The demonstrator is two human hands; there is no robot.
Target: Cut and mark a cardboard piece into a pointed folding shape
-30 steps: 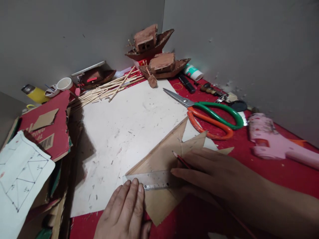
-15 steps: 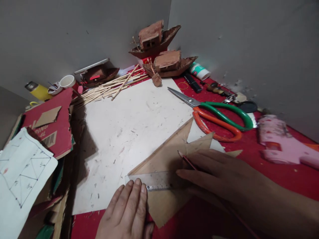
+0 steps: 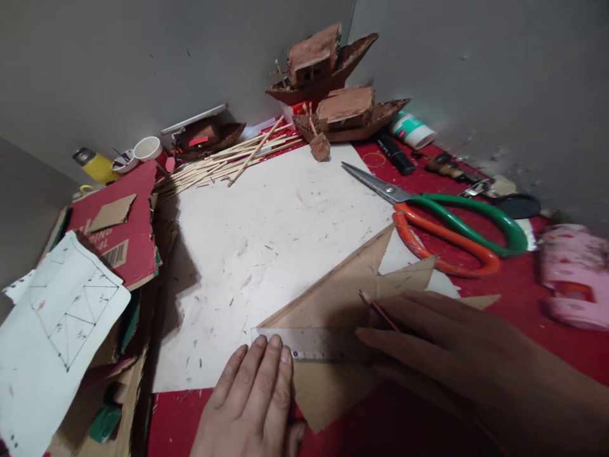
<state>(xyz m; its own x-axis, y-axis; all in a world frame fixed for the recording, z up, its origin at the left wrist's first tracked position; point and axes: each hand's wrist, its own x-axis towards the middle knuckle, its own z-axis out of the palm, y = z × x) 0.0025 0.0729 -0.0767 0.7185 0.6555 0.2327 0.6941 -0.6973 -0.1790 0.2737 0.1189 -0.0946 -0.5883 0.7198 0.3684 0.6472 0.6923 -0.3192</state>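
A clear ruler [image 3: 328, 344] lies across a cut piece of brown cardboard [image 3: 328, 292] with pointed corners. My left hand [image 3: 259, 393] rests flat on the ruler's left end, its fingers stretched out side by side. In my right hand [image 3: 442, 343] a pencil [image 3: 379, 311] is gripped, its tip pointing up and left over the cardboard. The fingers of that hand also reach over the ruler's right end and hide it. Beyond my right hand lie large scissors [image 3: 428, 219] with one green and one orange handle.
White board [image 3: 228, 254] covers part of the red table. Wooden sticks [image 3: 228, 155] and model boats [image 3: 345, 114] stand at the back. On the left, cardboard [image 3: 137, 254] carries a paper sketch [image 3: 57, 336]. A pink glue gun [image 3: 575, 273] lies far right; grey walls enclose the back.
The view has shifted left, so most things appear farther right. Both hands, the ruler and the pencil keep nearly the same places on the cardboard.
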